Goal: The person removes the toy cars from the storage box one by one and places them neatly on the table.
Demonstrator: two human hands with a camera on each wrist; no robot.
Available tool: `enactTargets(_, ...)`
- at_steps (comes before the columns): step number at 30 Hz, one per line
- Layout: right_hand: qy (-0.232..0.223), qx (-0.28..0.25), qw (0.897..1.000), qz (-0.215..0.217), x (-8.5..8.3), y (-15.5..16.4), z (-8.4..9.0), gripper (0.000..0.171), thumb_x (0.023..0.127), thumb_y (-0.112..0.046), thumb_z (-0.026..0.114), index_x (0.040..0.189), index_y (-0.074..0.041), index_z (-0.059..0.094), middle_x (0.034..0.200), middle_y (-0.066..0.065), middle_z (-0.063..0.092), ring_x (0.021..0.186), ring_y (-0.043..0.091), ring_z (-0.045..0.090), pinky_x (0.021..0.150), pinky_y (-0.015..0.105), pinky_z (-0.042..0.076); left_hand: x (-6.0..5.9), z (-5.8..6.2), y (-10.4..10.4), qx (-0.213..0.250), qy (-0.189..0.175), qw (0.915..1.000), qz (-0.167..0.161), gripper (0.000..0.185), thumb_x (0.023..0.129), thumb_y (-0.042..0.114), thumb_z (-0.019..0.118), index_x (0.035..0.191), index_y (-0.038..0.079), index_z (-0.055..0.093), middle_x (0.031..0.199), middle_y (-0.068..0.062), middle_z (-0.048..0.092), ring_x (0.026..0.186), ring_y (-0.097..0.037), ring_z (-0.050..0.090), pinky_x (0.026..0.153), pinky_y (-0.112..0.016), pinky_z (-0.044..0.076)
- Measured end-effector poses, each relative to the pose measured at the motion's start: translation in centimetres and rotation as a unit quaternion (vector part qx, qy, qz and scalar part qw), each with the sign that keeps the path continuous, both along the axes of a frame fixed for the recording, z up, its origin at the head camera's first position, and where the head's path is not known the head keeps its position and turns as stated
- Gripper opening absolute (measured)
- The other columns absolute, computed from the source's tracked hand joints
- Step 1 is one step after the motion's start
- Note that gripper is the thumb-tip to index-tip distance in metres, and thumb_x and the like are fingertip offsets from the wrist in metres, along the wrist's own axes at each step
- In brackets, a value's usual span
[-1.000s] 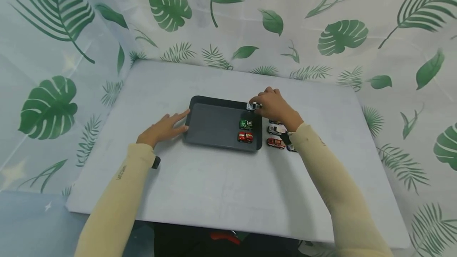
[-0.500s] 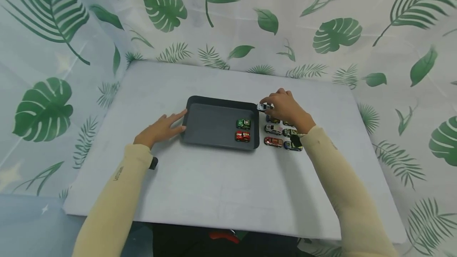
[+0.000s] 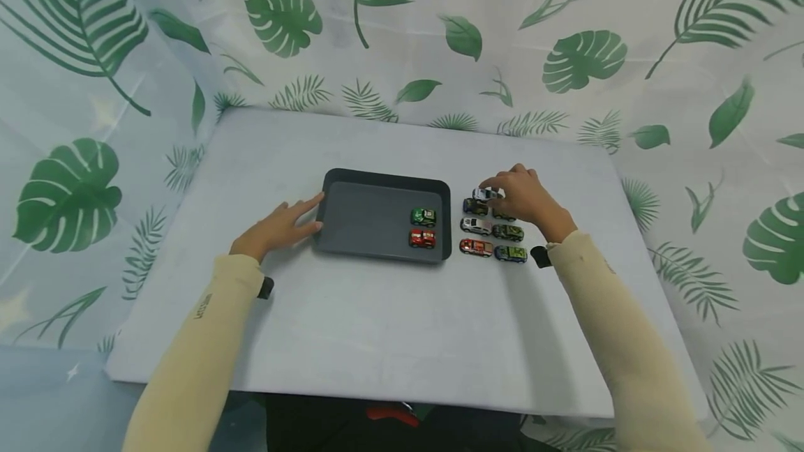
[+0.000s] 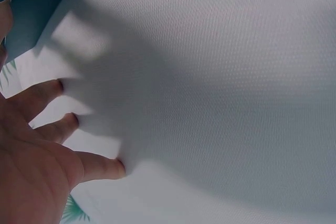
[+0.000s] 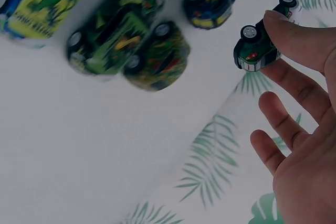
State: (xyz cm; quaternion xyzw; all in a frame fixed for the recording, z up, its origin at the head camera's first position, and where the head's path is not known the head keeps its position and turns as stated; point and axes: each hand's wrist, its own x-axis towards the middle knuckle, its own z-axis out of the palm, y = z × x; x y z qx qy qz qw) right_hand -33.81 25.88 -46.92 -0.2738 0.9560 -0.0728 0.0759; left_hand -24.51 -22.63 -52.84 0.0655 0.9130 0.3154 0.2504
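In the head view my right hand holds a white toy car up beyond the rows of cars, right of the grey tray. The right wrist view shows this toy car pinched between thumb and index finger, with the other fingers spread. My left hand rests at the tray's left edge with fingers extended and fingertips touching it. A green toy car and a red toy car stand inside the tray at its right end.
Right of the tray stand a dark blue car, a silver car, an orange-red car, a camouflage car and a green-blue car. Another car is partly hidden by the right hand. A leaf-patterned cloth hangs behind.
My right hand has carried the white toy car from the tray's top right corner rightward, out past the rim to beside the other cars. The left hand stays at the tray's left edge.
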Motion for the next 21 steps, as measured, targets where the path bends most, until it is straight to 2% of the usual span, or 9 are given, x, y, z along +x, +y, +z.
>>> enactTargets(10, -0.021, 0.021, 0.999, -0.040, 0.9, 3.4, -0.5, 0.038, 0.097, -0.008, 0.080, 0.133, 0.000, 0.073, 0.122, 0.025, 0.073, 0.117, 0.053, 0.053, 0.095, 0.069, 0.040, 0.2, 0.2, 0.2, -0.007, -0.006, 1.0000, 0.002, 0.074, 0.113, 0.051, 0.051, 0.174, 0.031, 0.014, 0.176, -0.024, 0.008, 0.160, -0.053, -0.005, 0.116, -0.084, 0.003)
enactTargets(21, -0.028, 0.024, 0.996, -0.081, 1.4, 6.9, -1.1, 0.038, 0.094, -0.007, 0.081, 0.130, 0.003, 0.074, 0.125, 0.027, 0.073, 0.115, 0.053, 0.053, 0.092, 0.068, 0.040, 0.2, 0.3, 0.2, -0.004, 0.001, 1.0000, -0.002, 0.074, 0.113, 0.049, 0.051, 0.174, 0.030, 0.014, 0.176, -0.025, 0.008, 0.160, -0.053, -0.004, 0.115, -0.085, 0.004)
